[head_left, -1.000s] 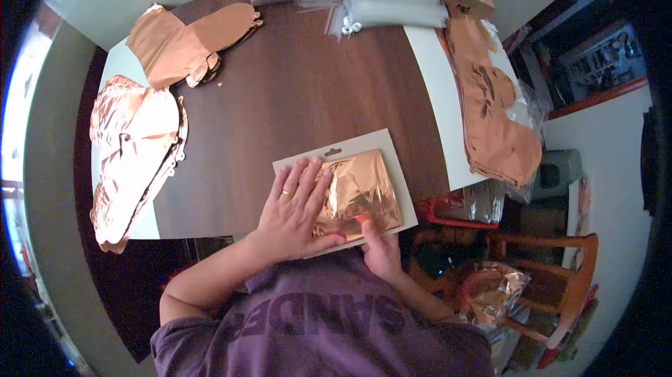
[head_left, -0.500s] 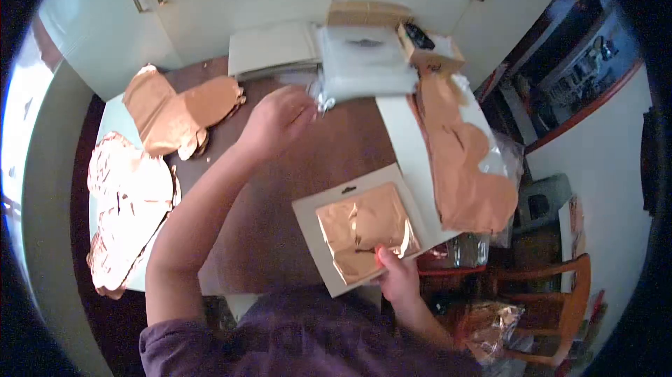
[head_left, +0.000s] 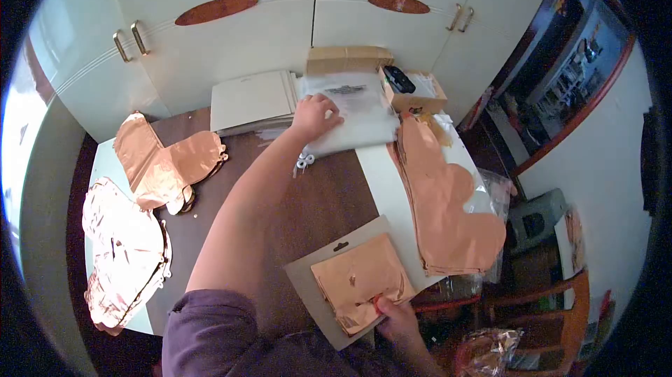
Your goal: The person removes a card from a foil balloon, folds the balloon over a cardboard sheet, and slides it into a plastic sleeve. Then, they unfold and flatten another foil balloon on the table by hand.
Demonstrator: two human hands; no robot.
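My right hand (head_left: 399, 321) grips a grey card (head_left: 301, 275) with a hang slot, its thumb pressing a folded rose-gold foil balloon (head_left: 360, 272) flat against the card. My left hand (head_left: 318, 118) is stretched out over a stack of clear plastic bags (head_left: 360, 128) at the back of the table. Its fingers are slightly bent and apart, resting on or just above the top bag. Left of that stack lies a pile of blank grey cards (head_left: 252, 100). Small white curled pieces (head_left: 304, 161) lie just in front of the bags.
Flat foil balloons (head_left: 451, 216) are stacked on the right of the dark table (head_left: 329, 198). More foil balloons (head_left: 164, 163) and a shiny pile (head_left: 122, 251) lie left. A small box (head_left: 423, 97) holding a black object stands behind. A wooden chair (head_left: 577, 307) is at right.
My left hand has moved from in front of the bags onto the stack. The view has tilted upward. My right hand still holds the card and folded balloon.
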